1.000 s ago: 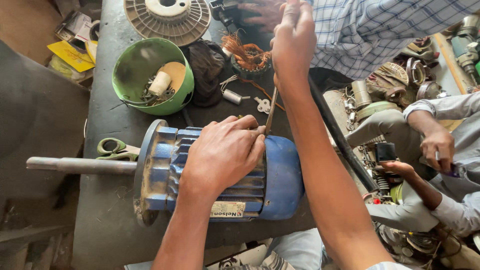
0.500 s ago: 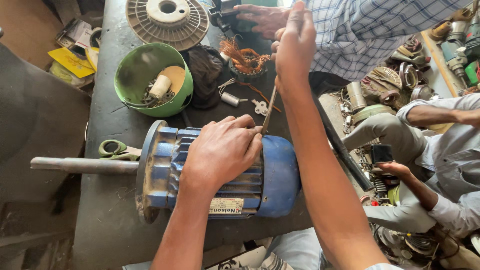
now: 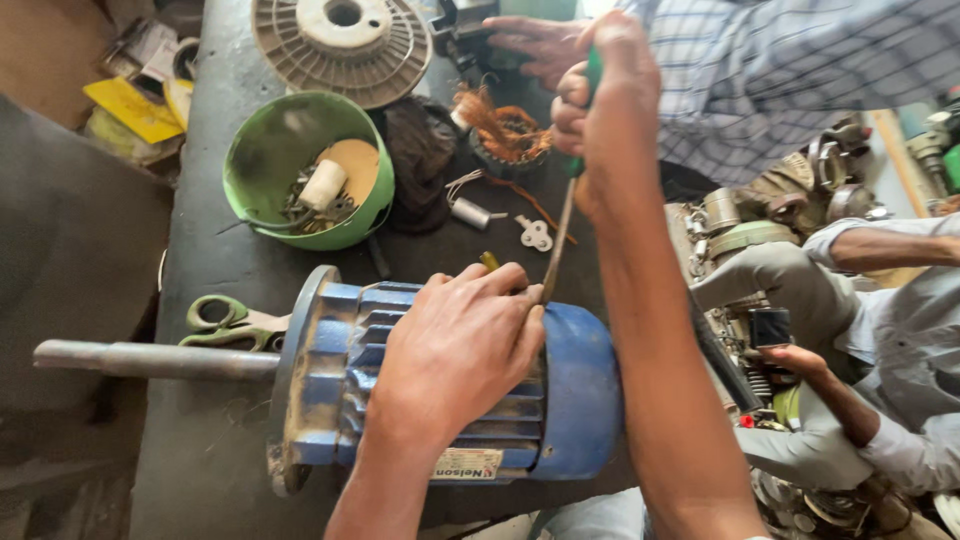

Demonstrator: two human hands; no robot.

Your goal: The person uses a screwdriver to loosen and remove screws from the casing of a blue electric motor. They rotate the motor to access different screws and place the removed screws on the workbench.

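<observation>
Blue motor (image 3: 560, 400) beside green bowl (image 3: 262, 170), scissors (image 3: 228, 322), copper coil (image 3: 508, 132)

Worktop: dark, grimy worktop (image 3: 215, 270), long and narrow.
Left side: dim grey surface (image 3: 70, 260) beside it.
Light: daylight, brightest at upper right.

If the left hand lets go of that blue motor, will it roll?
Probably a little: the blue motor lies on its side, its body round. Its wide end flange and ribbed casing may check rolling. It looks cast metal, so likely heavy.
</observation>
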